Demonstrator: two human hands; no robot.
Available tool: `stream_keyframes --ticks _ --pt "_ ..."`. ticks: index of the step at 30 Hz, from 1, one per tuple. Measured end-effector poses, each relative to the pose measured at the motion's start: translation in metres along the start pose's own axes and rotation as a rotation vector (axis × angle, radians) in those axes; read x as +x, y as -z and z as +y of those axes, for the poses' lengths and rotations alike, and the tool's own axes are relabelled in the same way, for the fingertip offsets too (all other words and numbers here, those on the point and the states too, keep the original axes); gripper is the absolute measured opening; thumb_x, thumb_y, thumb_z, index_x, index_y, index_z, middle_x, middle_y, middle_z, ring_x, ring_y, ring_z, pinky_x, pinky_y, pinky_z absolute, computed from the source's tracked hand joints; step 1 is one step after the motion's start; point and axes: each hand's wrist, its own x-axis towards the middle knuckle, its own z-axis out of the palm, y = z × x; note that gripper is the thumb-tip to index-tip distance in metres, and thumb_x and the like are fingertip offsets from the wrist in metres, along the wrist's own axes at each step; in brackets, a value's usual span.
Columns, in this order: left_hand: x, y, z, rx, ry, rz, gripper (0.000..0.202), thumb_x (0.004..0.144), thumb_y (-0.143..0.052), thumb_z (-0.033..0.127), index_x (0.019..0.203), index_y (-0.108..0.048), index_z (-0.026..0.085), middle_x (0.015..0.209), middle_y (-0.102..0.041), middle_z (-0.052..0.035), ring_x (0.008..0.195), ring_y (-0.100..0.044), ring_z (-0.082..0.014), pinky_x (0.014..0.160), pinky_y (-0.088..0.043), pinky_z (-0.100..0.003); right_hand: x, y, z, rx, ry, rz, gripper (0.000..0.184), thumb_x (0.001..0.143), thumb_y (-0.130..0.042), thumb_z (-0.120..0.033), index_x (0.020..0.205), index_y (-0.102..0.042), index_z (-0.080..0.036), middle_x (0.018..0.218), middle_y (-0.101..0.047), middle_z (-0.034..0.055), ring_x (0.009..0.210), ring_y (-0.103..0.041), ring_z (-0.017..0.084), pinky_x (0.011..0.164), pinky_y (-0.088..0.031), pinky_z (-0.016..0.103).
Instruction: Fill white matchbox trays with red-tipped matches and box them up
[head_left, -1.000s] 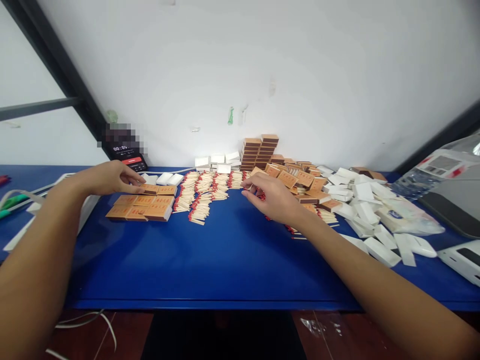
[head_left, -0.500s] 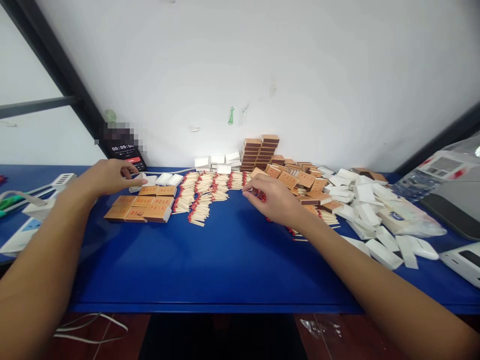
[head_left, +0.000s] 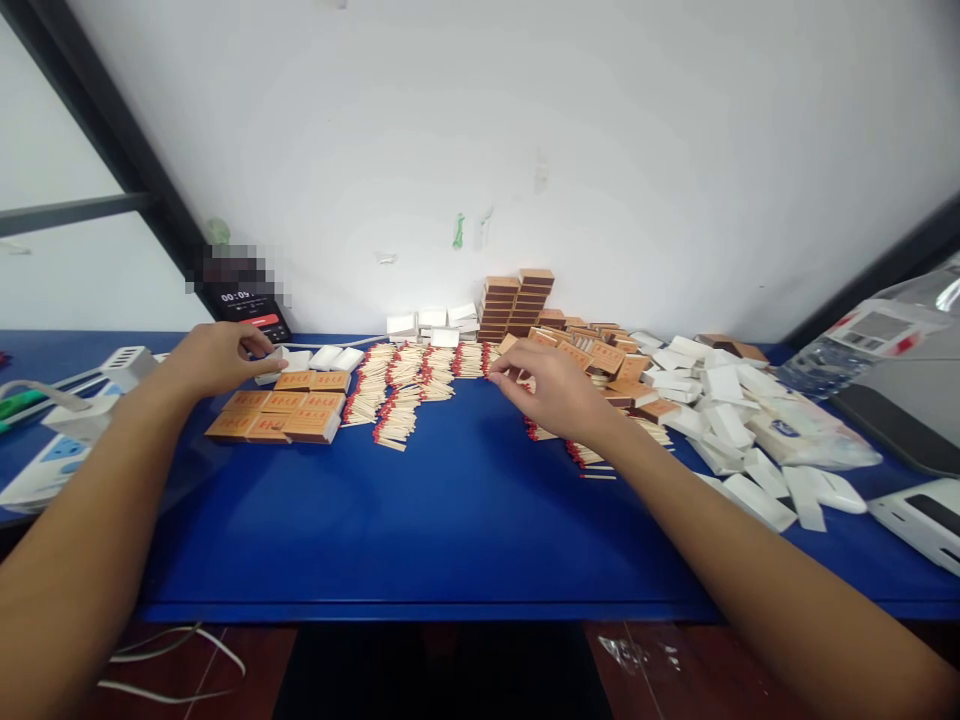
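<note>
At the back left, my left hand point(head_left: 225, 358) has its thumb and fingers closed at a white matchbox tray point(head_left: 268, 378), partly hidden by the hand. More white trays lie just to its right. In front of them sit orange matchboxes point(head_left: 281, 403) packed side by side. My right hand point(head_left: 551, 390) reaches in over the middle, thumb and fingertips bent together in a pinch at the right end of the rows of red-headed matches point(head_left: 397, 410). Whatever is between those fingertips is too small to make out. Below its wrist lie more loose matches point(head_left: 589, 458).
Brown-sided matchboxes point(head_left: 517, 305) are stacked against the wall. Orange sleeves point(head_left: 604, 355) and white trays point(head_left: 727, 390) are heaped at the right. A phone point(head_left: 251, 300) leans at the back left. A power strip point(head_left: 71, 430) with cables stands on the blue table point(head_left: 420, 540).
My right hand's fingertips have shifted very slightly. My left hand stays at the same white tray. The whole view has moved a little.
</note>
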Motion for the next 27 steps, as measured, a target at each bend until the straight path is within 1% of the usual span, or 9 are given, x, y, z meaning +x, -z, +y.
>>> stream_keyframes --ticks 4,7,10,13,15,16,18,22,27 --pt "-0.001 0.000 0.001 0.012 -0.097 0.051 0.076 0.089 -0.046 0.094 0.084 -0.076 0.025 0.086 -0.073 -0.0022 0.085 -0.060 -0.0210 0.075 -0.044 -0.034 0.003 0.011 0.010 -0.051 -0.055 0.033 0.018 0.100 -0.058 -0.023 0.087 -0.070 -0.020 0.088 -0.070 0.0068 0.079 -0.064 0.020 0.074 -0.046 0.035" --pt "-0.007 0.011 0.018 -0.021 -0.215 0.176 0.066 0.100 -0.045 0.080 0.089 -0.072 0.022 0.099 -0.074 -0.0039 0.095 -0.061 -0.0206 0.082 -0.047 -0.034 0.004 0.015 0.013 -0.087 -0.086 0.035 0.019 0.101 -0.058 -0.023 0.086 -0.069 -0.020 0.085 -0.069 0.0066 0.078 -0.063 0.021 0.074 -0.045 0.035" --pt "-0.015 0.030 0.055 -0.049 -0.241 0.299 0.040 0.107 -0.050 0.056 0.101 -0.068 0.021 0.106 -0.073 -0.0024 0.095 -0.062 -0.0178 0.086 -0.047 -0.031 0.002 0.009 0.003 -0.044 -0.084 0.037 0.018 0.100 -0.059 -0.023 0.087 -0.071 -0.019 0.084 -0.071 0.0060 0.077 -0.063 0.020 0.073 -0.044 0.035" --pt "-0.020 0.045 0.102 -0.129 -0.318 0.328 0.026 0.104 -0.058 0.045 0.104 -0.069 0.021 0.101 -0.074 -0.0022 0.088 -0.064 -0.0164 0.084 -0.048 -0.031 0.002 -0.014 -0.027 0.128 -0.065 0.002 0.014 0.098 -0.064 -0.021 0.088 -0.074 -0.020 0.080 -0.071 0.0027 0.073 -0.061 0.017 0.071 -0.043 0.032" --pt "-0.020 0.047 0.130 -0.192 -0.408 0.321 0.025 0.103 -0.059 0.045 0.106 -0.069 0.022 0.107 -0.076 -0.0032 0.094 -0.067 -0.0184 0.087 -0.050 -0.032 0.003 -0.034 -0.051 0.257 -0.062 -0.075 0.009 0.095 -0.071 -0.020 0.087 -0.076 -0.020 0.076 -0.069 -0.0005 0.069 -0.059 0.014 0.069 -0.042 0.029" --pt "-0.019 0.045 0.141 -0.259 -0.446 0.305 0.024 0.101 -0.061 0.045 0.102 -0.069 0.022 0.104 -0.076 -0.0035 0.096 -0.070 -0.0201 0.083 -0.051 -0.032 0.004 -0.044 -0.062 0.287 -0.058 -0.120 0.006 0.093 -0.075 -0.021 0.087 -0.076 -0.021 0.078 -0.069 -0.0009 0.072 -0.060 0.014 0.071 -0.042 0.029" --pt "-0.019 0.037 0.157 -0.334 -0.479 0.261 0.023 0.100 -0.061 0.044 0.105 -0.069 0.023 0.106 -0.076 -0.0037 0.095 -0.072 -0.0213 0.081 -0.053 -0.032 0.006 -0.062 -0.079 0.295 -0.072 -0.175 0.010 0.091 -0.081 -0.027 0.086 -0.076 -0.020 0.083 -0.070 -0.0004 0.076 -0.061 0.014 0.073 -0.042 0.029" --pt "-0.024 0.014 0.163 -0.366 -0.485 0.205 0.027 0.102 -0.055 0.043 0.115 -0.067 0.023 0.105 -0.076 -0.0054 0.082 -0.069 -0.0202 0.076 -0.051 -0.034 0.009 -0.079 -0.090 0.228 -0.148 -0.245 0.016 0.094 -0.080 -0.029 0.085 -0.072 -0.019 0.089 -0.069 0.0014 0.079 -0.059 0.014 0.071 -0.039 0.030" --pt "-0.026 -0.004 0.153 -0.292 -0.534 0.126 0.033 0.106 -0.051 0.046 0.123 -0.066 0.022 0.119 -0.075 -0.0069 0.081 -0.066 -0.0194 0.078 -0.050 -0.034 0.011 -0.081 -0.085 0.204 -0.157 -0.296 0.017 0.099 -0.076 -0.027 0.086 -0.069 -0.019 0.090 -0.068 0.0023 0.080 -0.058 0.015 0.074 -0.039 0.030"
